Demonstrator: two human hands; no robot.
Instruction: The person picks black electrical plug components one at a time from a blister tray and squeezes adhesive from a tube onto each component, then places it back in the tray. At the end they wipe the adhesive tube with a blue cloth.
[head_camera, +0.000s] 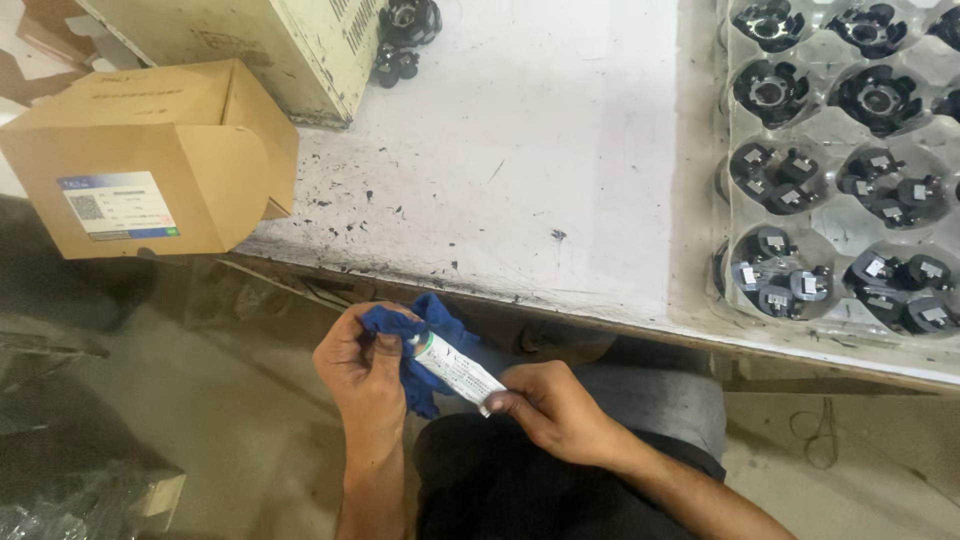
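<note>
Lap: the person sits at the table edge, dark trousers below the hands, grey concrete floor around.
Right hand (555, 408): fingers pinched shut on the flat tail end of a small white squeeze tube with a green band near its nozzle (456, 368); the tube slants up and to the left, just below the table edge.
Left hand (362, 362): closed around a crumpled blue cloth (425, 330), thumb and fingers pressing the cloth against the nozzle end of the tube.
Table: a white, scuffed worktop with black specks and a worn wooden front edge (520, 170) lies just beyond the hands.
Left side: an open brown cardboard box with a white and blue label (150, 165) sits at the table's corner, overhanging it.
Right side: a clear moulded plastic tray (835, 225) holds small black plastic parts with pale tags (785, 280) in its round pockets.
Far: a cream metal housing with vent slots (290, 45) stands at the back, with two black round parts (400, 40) just beside it.
</note>
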